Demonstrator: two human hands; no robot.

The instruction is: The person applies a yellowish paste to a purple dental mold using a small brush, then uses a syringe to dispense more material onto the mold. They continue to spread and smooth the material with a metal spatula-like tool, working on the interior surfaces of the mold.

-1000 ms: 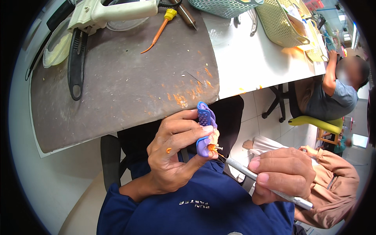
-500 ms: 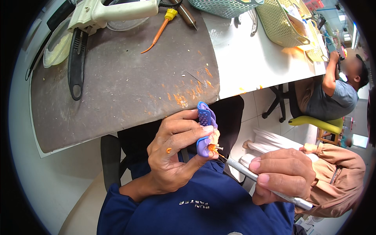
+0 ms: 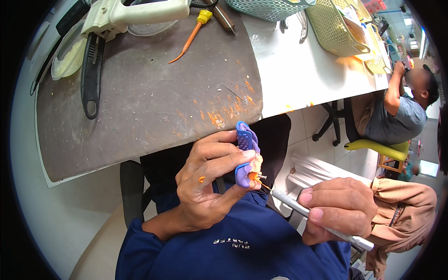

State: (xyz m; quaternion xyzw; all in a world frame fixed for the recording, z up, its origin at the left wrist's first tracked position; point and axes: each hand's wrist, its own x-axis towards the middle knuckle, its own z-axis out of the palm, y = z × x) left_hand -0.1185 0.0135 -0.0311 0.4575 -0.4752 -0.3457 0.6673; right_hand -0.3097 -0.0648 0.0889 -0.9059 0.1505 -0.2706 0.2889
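Note:
My left hand (image 3: 205,182) is closed on a dental impression (image 3: 245,139), a blue perforated tray filled with purple material and a paler orange layer. It is held just past the table's near edge, above my lap. From the orange part at its lower right a small metal pin (image 3: 262,177) sticks out. My right hand (image 3: 340,210) grips a slim silver-handled tool (image 3: 290,202) like a pen. Its thin, orange-tinted tip reaches the impression close to the pin; whether it touches cannot be told. An orange crumb (image 3: 201,179) clings to the back of my left hand.
On the dark, scraped board (image 3: 154,102) lie an orange-and-yellow tool (image 3: 189,37) and a cream-coloured device with a black strap (image 3: 135,15). Baskets (image 3: 336,32) stand on the white table. At right sit a person in grey (image 3: 392,119) and someone in brown (image 3: 401,210).
The tool and both hands have barely shifted, and the impression stays in place. At the right, the person in brown clothing has moved.

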